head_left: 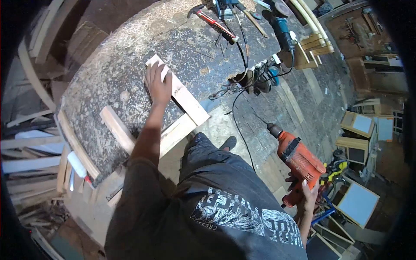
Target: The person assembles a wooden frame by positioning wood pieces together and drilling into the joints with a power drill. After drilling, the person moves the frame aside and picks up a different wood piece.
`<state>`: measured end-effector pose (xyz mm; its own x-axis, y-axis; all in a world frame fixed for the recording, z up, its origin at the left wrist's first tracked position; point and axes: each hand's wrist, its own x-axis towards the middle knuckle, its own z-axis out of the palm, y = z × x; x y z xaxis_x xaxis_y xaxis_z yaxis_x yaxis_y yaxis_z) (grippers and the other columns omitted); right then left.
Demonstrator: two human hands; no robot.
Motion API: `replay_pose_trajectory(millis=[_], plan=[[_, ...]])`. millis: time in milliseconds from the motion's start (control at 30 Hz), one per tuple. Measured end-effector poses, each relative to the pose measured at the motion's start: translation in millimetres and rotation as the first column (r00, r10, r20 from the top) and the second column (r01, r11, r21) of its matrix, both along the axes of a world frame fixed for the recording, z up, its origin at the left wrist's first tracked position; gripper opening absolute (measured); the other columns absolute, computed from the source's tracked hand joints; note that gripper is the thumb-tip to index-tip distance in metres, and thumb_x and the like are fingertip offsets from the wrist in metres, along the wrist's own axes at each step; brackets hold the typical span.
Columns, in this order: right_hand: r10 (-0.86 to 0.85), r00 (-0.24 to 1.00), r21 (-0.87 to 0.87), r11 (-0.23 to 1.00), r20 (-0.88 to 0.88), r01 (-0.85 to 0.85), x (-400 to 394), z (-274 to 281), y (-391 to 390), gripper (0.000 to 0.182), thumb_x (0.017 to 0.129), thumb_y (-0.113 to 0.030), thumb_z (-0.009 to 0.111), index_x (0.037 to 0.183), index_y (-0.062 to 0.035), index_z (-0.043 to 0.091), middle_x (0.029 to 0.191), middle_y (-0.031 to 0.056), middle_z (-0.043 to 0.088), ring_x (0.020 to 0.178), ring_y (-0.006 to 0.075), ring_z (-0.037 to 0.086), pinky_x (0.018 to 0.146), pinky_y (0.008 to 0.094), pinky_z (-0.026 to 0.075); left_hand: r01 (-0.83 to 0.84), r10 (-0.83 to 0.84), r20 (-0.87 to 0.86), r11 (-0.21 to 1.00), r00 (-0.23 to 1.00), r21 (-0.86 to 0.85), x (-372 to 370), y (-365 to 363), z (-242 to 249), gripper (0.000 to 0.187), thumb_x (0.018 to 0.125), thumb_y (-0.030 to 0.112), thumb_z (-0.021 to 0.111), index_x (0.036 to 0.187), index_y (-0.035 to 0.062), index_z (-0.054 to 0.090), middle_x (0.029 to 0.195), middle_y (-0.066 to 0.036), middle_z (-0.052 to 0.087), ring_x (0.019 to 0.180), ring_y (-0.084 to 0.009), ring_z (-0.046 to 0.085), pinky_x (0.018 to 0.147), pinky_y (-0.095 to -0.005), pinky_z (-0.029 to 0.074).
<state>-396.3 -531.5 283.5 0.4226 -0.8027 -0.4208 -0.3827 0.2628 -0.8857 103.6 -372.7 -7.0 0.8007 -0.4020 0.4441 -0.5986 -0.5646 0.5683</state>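
Observation:
My left hand (158, 85) lies over the far end of a pale wooden board (190, 106) on the workbench, fingers curled across it and holding it. A second wooden piece (177, 134) meets this board at its near end, forming a corner. My right hand (307, 194) is closed around the handle of an orange power drill (301, 160), held off to the right of the bench. The drill has black tape round its body, and a long thin bit points up and left from its chuck. Another wood strip (117, 128) lies left of my left forearm.
On the workbench (108, 82) are a red-handled hammer (214, 25), scattered nails (201, 54), and an angle grinder (282, 32). Cables (245, 84) hang off the bench edge. A glue bottle (77, 164) sits at the left. Wooden frames (357, 203) stand at the right.

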Motion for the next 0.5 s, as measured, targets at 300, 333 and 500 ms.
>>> replay_pose_trajectory(millis=[300, 333, 500], plan=[[0.057, 0.992, -0.069, 0.995, -0.115, -0.065, -100, -63, -64, 0.064, 0.093, -0.015, 0.075, 0.148, -0.0027, 0.045, 0.107, 0.0089, 0.069, 0.082, 0.0162, 0.068, 0.068, 0.0293, 0.054, -0.215, 0.215, 0.014, 0.975, 0.977, 0.054, -169, 71, -7, 0.036, 0.093, 0.019, 0.068, 0.124, 0.0018, 0.064, 0.138, -0.022, 0.057, 0.133, -0.0433, 0.047, 0.116, -0.0524, 0.033], [0.076, 0.986, -0.062, 0.994, -0.150, -0.087, -108, -69, -71, 0.063, 0.093, -0.015, 0.075, 0.148, -0.0035, 0.045, 0.106, 0.0086, 0.069, 0.081, 0.0160, 0.068, 0.067, 0.0292, 0.053, -0.218, 0.220, -0.018, 0.974, 0.975, 0.062, -185, 71, -7, 0.036, 0.093, 0.019, 0.068, 0.124, 0.0017, 0.064, 0.138, -0.022, 0.057, 0.133, -0.0436, 0.048, 0.115, -0.0526, 0.034], [0.129, 0.977, 0.031, 0.992, -0.170, -0.125, -138, -94, -91, 0.061, 0.093, -0.016, 0.075, 0.146, -0.0054, 0.047, 0.107, 0.0068, 0.069, 0.078, 0.0142, 0.067, 0.063, 0.0280, 0.052, -0.215, 0.237, -0.112, 0.960, 0.965, 0.178, -246, 74, -4, 0.041, 0.093, 0.022, 0.068, 0.129, 0.0027, 0.062, 0.145, -0.022, 0.053, 0.139, -0.0436, 0.042, 0.117, -0.0525, 0.031]])
